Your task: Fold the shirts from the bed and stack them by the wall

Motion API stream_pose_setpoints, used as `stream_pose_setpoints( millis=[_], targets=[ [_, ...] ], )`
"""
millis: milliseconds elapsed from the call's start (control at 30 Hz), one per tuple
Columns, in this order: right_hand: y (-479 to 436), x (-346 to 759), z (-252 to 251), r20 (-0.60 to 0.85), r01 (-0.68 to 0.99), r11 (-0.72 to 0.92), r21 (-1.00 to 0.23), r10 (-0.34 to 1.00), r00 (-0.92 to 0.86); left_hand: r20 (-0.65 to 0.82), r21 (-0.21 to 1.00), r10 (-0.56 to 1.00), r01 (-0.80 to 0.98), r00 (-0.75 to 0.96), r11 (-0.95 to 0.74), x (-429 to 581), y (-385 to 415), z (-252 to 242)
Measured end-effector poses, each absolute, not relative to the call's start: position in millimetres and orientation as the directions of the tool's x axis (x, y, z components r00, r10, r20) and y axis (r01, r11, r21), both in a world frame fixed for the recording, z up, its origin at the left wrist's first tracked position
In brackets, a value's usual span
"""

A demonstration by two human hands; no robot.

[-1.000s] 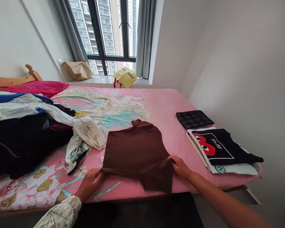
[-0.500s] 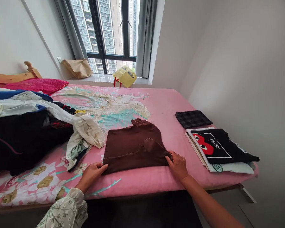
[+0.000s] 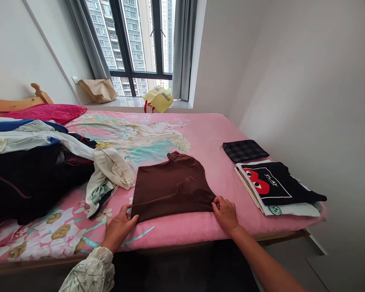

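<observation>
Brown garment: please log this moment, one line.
brown garment: part-folded, on bed; left hand: holds left corner; right hand: holds right corner

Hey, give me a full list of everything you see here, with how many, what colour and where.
Brown garment: 1, brown, by bed's near edge
Bed cover: 1, pink, floral, under the clothes
Clothes heap: 1, mostly black and white, left
Folded stack: 1, black top with red heart, right
Plaid cloth: 1, black and grey, beyond stack
Pillow: 1, deep pink, far left
Headboard: 1, light brown, far left
Paper bag: 1, tan, windowsill
Yellow bag: 1, yellow, red handles, windowsill
Window: 1, dark frame, far side
Curtains: 2, grey, flanking window
Buildings: several, greyish, outside
Walls: several, whitish, around bed
Sleeve: 1, pale patterned, left wrist
Left hand: 1, garment's near left corner
Right hand: 1, garment's near right corner
</observation>
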State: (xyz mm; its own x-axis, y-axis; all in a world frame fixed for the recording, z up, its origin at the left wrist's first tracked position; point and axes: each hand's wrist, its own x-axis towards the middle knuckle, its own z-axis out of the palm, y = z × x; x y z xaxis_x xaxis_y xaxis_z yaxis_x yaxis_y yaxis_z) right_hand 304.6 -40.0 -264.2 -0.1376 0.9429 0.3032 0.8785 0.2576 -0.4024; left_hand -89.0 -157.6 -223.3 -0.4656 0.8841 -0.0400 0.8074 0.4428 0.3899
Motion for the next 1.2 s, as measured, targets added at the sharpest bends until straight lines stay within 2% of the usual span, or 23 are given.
stream_pose_setpoints(
  millis=[100,200,300,367,467,567,633,733,800,900,967,1033,1100,1200],
  targets=[
    [-43,306,-266,0.307,0.847,0.265,-0.460,0.943,-0.128,0.095,0.441,0.884,0.816,-0.457,0.375,-93,-164,-237],
    [-43,313,-267,0.301,0.752,0.271,-0.601,0.948,-0.101,0.271,0.500,0.864,0.829,-0.425,0.251,-102,-169,-250],
    [-43,318,-267,0.233,0.660,0.215,-0.719,0.971,-0.063,0.382,0.486,0.869,0.868,-0.314,0.100,-105,-168,-256],
    [-41,319,-265,0.166,0.649,0.148,-0.747,0.986,-0.034,0.384,0.449,0.883,0.890,-0.269,0.076,-103,-163,-254],
    [-36,317,-261,0.080,0.665,0.069,-0.743,0.997,-0.013,0.289,0.378,0.910,0.909,-0.298,0.178,-98,-148,-244],
    [-31,317,-258,0.036,0.673,0.050,-0.738,0.999,-0.035,0.164,0.304,0.922,0.907,-0.350,0.290,-95,-134,-233],
    [-30,317,-257,0.036,0.694,0.060,-0.718,0.998,-0.048,0.132,0.283,0.925,0.907,-0.357,0.310,-97,-129,-229],
    [-34,315,-252,0.104,0.761,0.111,-0.639,0.993,-0.057,0.223,0.254,0.900,0.914,-0.374,0.316,-98,-132,-230],
    [-40,307,-246,0.244,0.804,0.193,-0.562,0.968,-0.062,0.340,0.240,0.874,0.931,-0.347,0.276,-93,-137,-232],
    [-50,288,-234,0.476,0.772,0.425,-0.473,0.860,-0.182,0.426,0.274,0.894,0.961,-0.141,0.021,-72,-140,-232],
    [-55,272,-228,0.557,0.670,0.595,-0.443,0.769,-0.315,0.399,0.314,0.917,0.943,-0.023,-0.113,-49,-134,-227],
    [-57,260,-227,0.590,0.585,0.695,-0.418,0.698,-0.407,0.337,0.344,0.941,0.931,0.002,-0.125,-22,-121,-221],
    [-58,252,-234,0.592,0.572,0.713,-0.406,0.682,-0.429,0.261,0.367,0.965,0.927,-0.022,-0.078,3,-99,-214],
    [-59,250,-252,0.574,0.612,0.671,-0.419,0.718,-0.394,0.140,0.396,0.979,0.914,-0.148,0.081,33,-62,-207]
  ],
)
